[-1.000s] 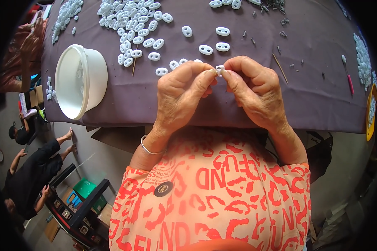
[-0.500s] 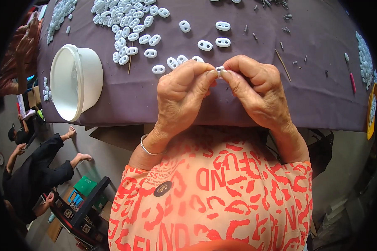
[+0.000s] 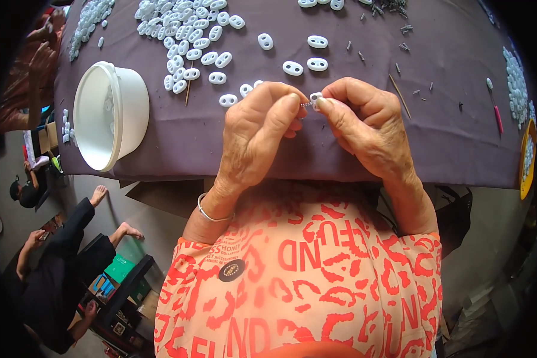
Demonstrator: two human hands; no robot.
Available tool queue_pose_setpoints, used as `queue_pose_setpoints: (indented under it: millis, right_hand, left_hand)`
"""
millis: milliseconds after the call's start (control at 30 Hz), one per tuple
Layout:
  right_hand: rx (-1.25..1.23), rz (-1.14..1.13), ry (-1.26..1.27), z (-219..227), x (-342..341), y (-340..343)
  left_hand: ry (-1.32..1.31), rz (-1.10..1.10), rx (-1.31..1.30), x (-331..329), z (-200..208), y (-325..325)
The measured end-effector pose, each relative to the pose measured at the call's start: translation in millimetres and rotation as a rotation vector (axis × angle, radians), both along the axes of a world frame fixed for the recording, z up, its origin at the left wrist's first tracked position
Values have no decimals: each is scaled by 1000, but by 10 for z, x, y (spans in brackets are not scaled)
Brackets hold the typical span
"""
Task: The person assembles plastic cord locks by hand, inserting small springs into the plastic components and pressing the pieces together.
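Left hand (image 3: 261, 125) pinches a spring (image 3: 306, 104), right hand (image 3: 367, 128) a white piece (image 3: 316, 95).
Both look light: spring flexible, white piece stiff, best gripped by its edges.

Hands (image 3: 259, 128) over dark cloth (image 3: 185, 137): left pinching spring (image 3: 306, 104), right (image 3: 370, 126) gripping white piece (image 3: 315, 96).

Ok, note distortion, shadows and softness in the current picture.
Head view: corners black, the cloth bowed at its edges; head view: small shadows by the loose pieces; head view: spring at the left hand shows coils, yellow tray softer.
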State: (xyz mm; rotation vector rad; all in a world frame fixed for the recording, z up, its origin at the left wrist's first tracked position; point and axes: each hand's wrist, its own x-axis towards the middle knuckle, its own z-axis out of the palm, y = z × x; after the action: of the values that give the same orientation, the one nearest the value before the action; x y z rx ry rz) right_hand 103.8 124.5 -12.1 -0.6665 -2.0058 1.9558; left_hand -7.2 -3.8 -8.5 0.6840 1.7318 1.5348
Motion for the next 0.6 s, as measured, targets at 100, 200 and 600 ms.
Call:
queue_pose_setpoints:
  millis: [100, 200, 600]
  right_hand:
    - [15, -1, -2, 7, 6, 4]
    - [46, 6, -23, 21, 7, 7]
    - [141, 20, -33, 35, -3, 6]
  left_hand:
    - [73, -55, 18, -16, -77, -18]
    - [55, -31, 29, 3, -80, -12]
    - [141, -9, 43, 28, -96, 9]
